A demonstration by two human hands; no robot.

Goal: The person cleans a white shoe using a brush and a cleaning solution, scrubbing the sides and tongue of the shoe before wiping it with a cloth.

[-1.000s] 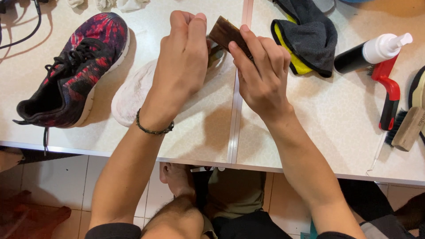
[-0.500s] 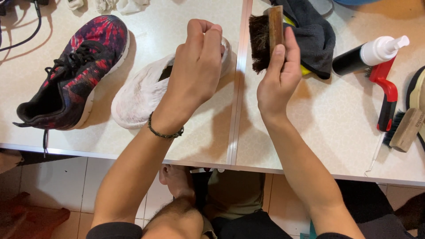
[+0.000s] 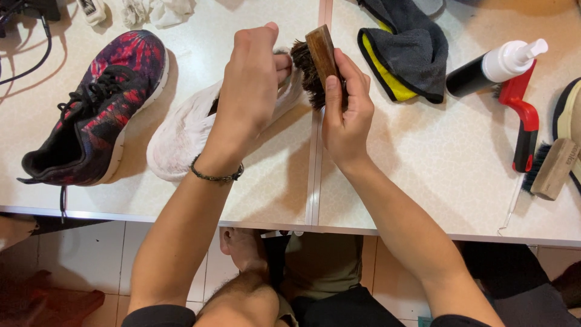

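Head view: person is sitting at a pale tabletop (image 3: 423, 181), working on a white shoe (image 3: 181, 136) lying on its side. Left hand (image 3: 251, 91) is closed around the shoe's toe end, fingers curled over the far side, pinning it down. Right hand (image 3: 345, 115) is gripping a wooden brush (image 3: 318, 60) by its block, thumb on the near face, fingers wrapped behind; dark bristles are pointing toward the left hand and touching or almost touching the shoe's tip, hard to tell which.

Handling guess: shoe is looking light and soft, upper sagging and creased under the left wrist, so it would likely squash and slide unless held firmly at the sole edge or toe, as it is being held. Brush block is looking stiff and smooth, easy to pinch across its narrow sides; bristles look stiff.

Left of the left hand, well apart, a red-and-black sneaker (image 3: 97, 109) is resting upright. Just beyond the right hand a grey-and-yellow cloth (image 3: 405, 54) is lying bunched. Further right: spray bottle (image 3: 493, 63), red-handled brush (image 3: 523, 121), another wooden brush (image 3: 551, 169) at the edge.
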